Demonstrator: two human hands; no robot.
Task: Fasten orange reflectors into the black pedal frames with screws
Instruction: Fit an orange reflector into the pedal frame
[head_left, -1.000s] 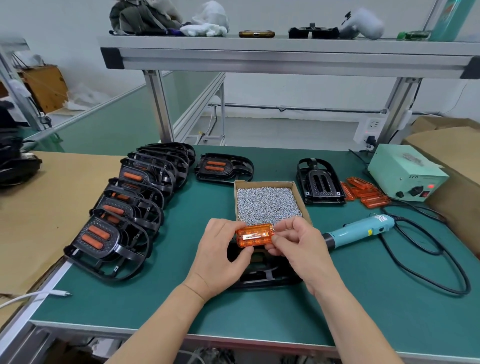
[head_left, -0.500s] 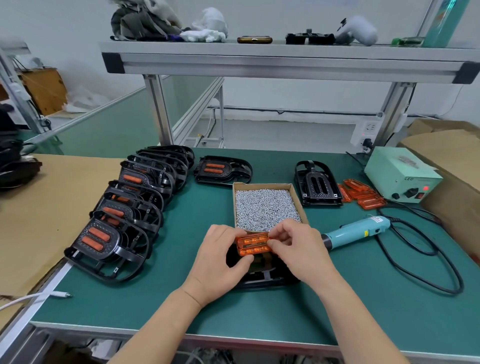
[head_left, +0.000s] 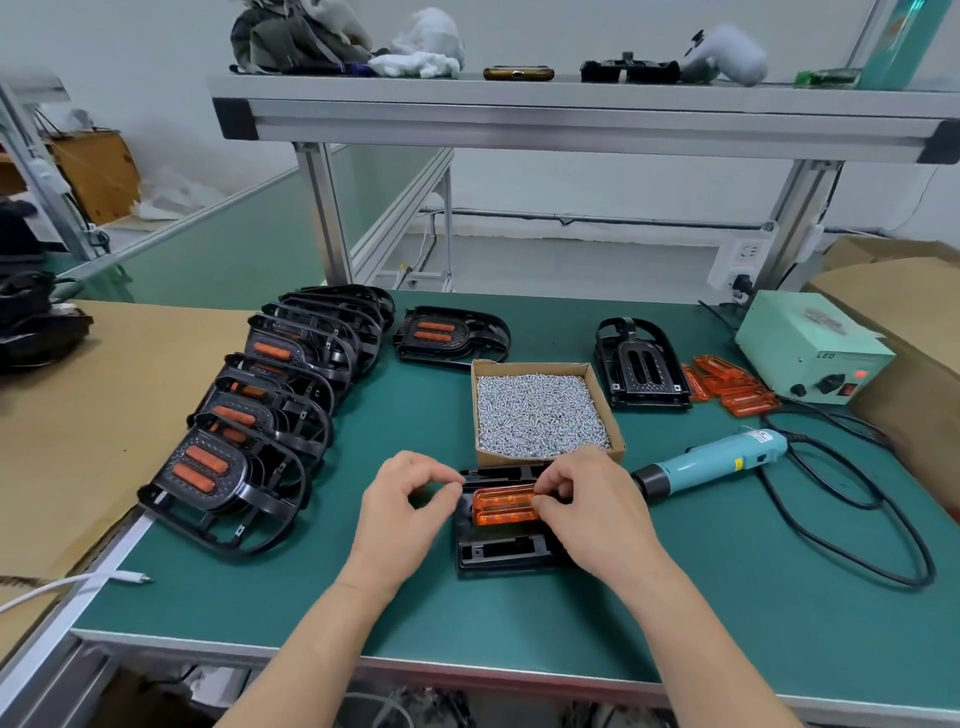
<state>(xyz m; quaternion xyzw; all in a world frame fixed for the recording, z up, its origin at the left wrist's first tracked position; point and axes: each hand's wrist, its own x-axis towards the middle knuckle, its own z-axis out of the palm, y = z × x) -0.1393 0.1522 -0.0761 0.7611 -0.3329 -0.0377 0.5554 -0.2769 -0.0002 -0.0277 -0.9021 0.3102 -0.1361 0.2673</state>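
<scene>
Green bench mat (head_left: 727, 597), and the black pedal frame (head_left: 498, 553) lies flat just in front of the screw box (head_left: 511, 459). Right hand (head_left: 597, 514) pinches the right end of the orange reflector (head_left: 501, 506), which sits on the frame's middle; left hand (head_left: 405, 514) curls at the frame's left edge, gripping or just touching, can't tell. Risk: press one-sided and the reflector seats crooked, so screws (head_left: 540, 410) bite askew

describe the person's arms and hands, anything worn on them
Both arms are bare as far as the bottom edge of the picture; no sleeve comes into view. The left hand and the right hand wear no gloves. No ring, watch or wristband shows on either one, and there are no visible markings.
</scene>
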